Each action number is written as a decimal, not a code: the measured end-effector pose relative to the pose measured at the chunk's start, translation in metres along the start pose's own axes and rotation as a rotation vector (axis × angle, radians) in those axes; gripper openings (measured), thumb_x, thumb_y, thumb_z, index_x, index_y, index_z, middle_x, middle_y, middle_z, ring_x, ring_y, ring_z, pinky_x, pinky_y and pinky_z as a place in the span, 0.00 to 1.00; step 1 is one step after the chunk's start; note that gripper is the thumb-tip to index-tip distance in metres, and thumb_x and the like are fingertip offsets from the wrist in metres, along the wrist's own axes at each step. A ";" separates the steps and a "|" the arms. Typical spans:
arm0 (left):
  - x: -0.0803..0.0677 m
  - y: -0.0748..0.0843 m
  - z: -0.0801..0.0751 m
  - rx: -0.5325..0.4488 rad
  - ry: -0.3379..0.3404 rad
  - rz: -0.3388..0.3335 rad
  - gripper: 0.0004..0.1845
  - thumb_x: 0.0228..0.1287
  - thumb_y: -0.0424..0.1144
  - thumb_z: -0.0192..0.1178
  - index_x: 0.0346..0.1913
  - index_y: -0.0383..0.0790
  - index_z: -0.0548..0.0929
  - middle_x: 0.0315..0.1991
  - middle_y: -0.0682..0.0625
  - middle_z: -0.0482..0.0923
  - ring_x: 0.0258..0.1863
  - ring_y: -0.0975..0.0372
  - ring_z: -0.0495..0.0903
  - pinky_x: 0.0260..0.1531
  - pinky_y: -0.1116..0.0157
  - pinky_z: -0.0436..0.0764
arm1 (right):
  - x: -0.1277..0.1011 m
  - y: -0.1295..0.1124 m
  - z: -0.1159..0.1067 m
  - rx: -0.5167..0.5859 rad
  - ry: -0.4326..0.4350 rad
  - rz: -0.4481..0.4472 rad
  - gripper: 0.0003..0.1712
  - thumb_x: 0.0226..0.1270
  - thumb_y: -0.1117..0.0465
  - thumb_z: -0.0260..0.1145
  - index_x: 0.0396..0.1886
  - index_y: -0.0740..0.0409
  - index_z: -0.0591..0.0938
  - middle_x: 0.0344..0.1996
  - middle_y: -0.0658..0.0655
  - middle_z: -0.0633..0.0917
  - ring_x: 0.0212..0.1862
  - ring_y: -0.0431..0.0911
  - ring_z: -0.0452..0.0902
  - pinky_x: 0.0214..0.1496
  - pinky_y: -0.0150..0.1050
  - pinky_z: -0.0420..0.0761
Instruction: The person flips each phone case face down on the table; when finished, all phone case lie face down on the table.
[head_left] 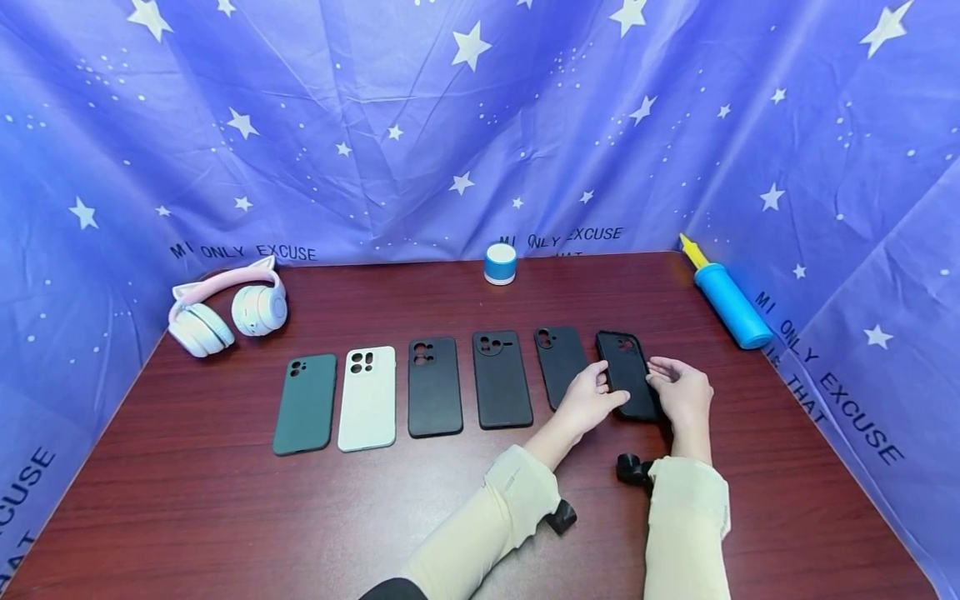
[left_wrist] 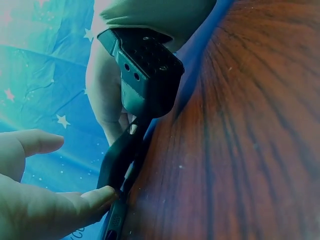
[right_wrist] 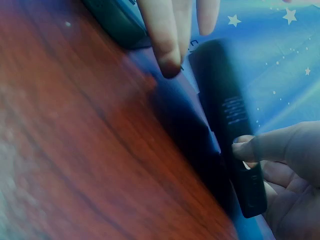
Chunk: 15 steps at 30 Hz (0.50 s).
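phone cases: 6 in a row on table (1 green, 1 white, 4 black) | rightmost black phone case: left hand and right hand each keep a grip on its edges | headphones: 1 | speaker: 1 | pump: 1

Table: dark reddish-brown wood grain. Backdrop cloth: blue-violet, white stars and dots, black lettering. Phone cases, left to right: dark green case; white case; four black: third case, fourth case, fifth case, held case. Headphones: white cups, pink band and cat ears. Small speaker: blue body, white top. Hand pump: light blue barrel, yellow tip. Sleeves: pale beige. Wrist mounts: black.
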<state>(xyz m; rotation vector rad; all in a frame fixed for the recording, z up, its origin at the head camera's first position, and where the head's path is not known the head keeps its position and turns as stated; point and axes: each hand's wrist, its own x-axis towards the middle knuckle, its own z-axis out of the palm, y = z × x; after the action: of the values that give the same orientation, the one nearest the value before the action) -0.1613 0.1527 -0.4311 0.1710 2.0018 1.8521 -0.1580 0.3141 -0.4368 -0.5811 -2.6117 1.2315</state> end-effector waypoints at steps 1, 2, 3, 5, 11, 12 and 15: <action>0.000 0.000 0.000 -0.002 0.000 0.003 0.33 0.61 0.32 0.62 0.70 0.34 0.66 0.64 0.37 0.72 0.64 0.51 0.75 0.63 0.59 0.75 | 0.000 -0.001 0.000 -0.010 -0.003 -0.007 0.20 0.65 0.67 0.63 0.56 0.67 0.80 0.51 0.67 0.83 0.27 0.13 0.68 0.76 0.51 0.54; 0.000 0.000 0.000 0.001 0.002 0.008 0.33 0.61 0.32 0.62 0.70 0.33 0.66 0.64 0.37 0.72 0.63 0.51 0.75 0.63 0.59 0.76 | 0.000 -0.001 0.000 -0.027 -0.008 -0.012 0.19 0.66 0.66 0.63 0.56 0.66 0.80 0.51 0.66 0.83 0.28 0.14 0.70 0.76 0.52 0.54; 0.000 0.000 -0.001 0.003 0.006 0.009 0.33 0.61 0.32 0.63 0.70 0.33 0.66 0.64 0.37 0.72 0.63 0.51 0.75 0.63 0.58 0.76 | 0.000 -0.001 0.001 -0.040 -0.011 -0.020 0.19 0.66 0.66 0.62 0.56 0.65 0.80 0.51 0.66 0.83 0.31 0.17 0.75 0.76 0.52 0.53; -0.001 0.000 -0.001 -0.003 0.013 0.010 0.33 0.61 0.33 0.63 0.69 0.34 0.66 0.64 0.38 0.73 0.63 0.51 0.75 0.62 0.58 0.77 | 0.001 -0.003 0.001 -0.064 -0.014 -0.035 0.19 0.67 0.66 0.62 0.57 0.64 0.81 0.51 0.65 0.84 0.39 0.30 0.84 0.75 0.53 0.54; -0.001 0.001 -0.002 -0.017 0.026 0.008 0.32 0.62 0.33 0.62 0.69 0.36 0.67 0.64 0.39 0.73 0.62 0.52 0.76 0.61 0.58 0.78 | 0.000 -0.004 0.004 -0.103 -0.014 -0.080 0.19 0.68 0.66 0.59 0.57 0.65 0.80 0.52 0.66 0.83 0.58 0.58 0.79 0.72 0.55 0.59; 0.000 0.001 -0.002 -0.018 0.026 0.007 0.32 0.62 0.33 0.62 0.69 0.37 0.67 0.64 0.39 0.73 0.62 0.52 0.76 0.61 0.58 0.78 | 0.000 -0.004 0.004 -0.102 -0.014 -0.081 0.19 0.69 0.66 0.58 0.57 0.65 0.80 0.52 0.66 0.83 0.59 0.59 0.77 0.72 0.56 0.58; -0.001 0.002 -0.002 -0.024 0.030 0.006 0.32 0.62 0.33 0.62 0.69 0.37 0.67 0.64 0.39 0.73 0.62 0.53 0.76 0.61 0.58 0.78 | 0.000 -0.005 0.004 -0.095 -0.018 -0.075 0.19 0.70 0.64 0.58 0.57 0.65 0.80 0.53 0.66 0.82 0.60 0.59 0.76 0.72 0.57 0.57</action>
<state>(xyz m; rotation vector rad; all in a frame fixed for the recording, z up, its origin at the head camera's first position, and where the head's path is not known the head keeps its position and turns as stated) -0.1616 0.1505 -0.4289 0.1440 2.0004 1.8918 -0.1606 0.3081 -0.4350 -0.4844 -2.6930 1.1007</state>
